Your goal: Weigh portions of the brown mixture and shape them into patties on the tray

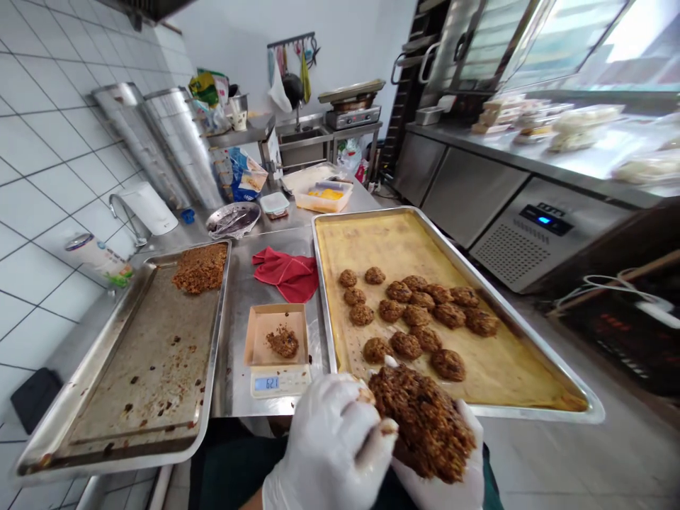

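Observation:
A large brown clump of sticky, grainy dough (425, 421) rests in my gloved right hand (470, 453), whose fingers wrap beneath and around it. My gloved left hand (329, 432) is closed at the clump's left side, its fingers curled and smeared with brown bits; what lies inside them is hidden. Just beyond, a kitchen scale (281, 381) reads 62.1, with a square paper tray (253, 340) on it holding a small crumbly portion (282, 342). To the right, several rounded dough balls (406, 346) sit on a lined baking tray (366, 234).
A second metal tray (143, 340) on the left bears a block of the brown mixture (200, 268) at its far end. A red cloth (287, 274) lies between the trays. Behind are a film-covered bowl (234, 219), a lidded container (275, 205) and a plastic box (324, 198).

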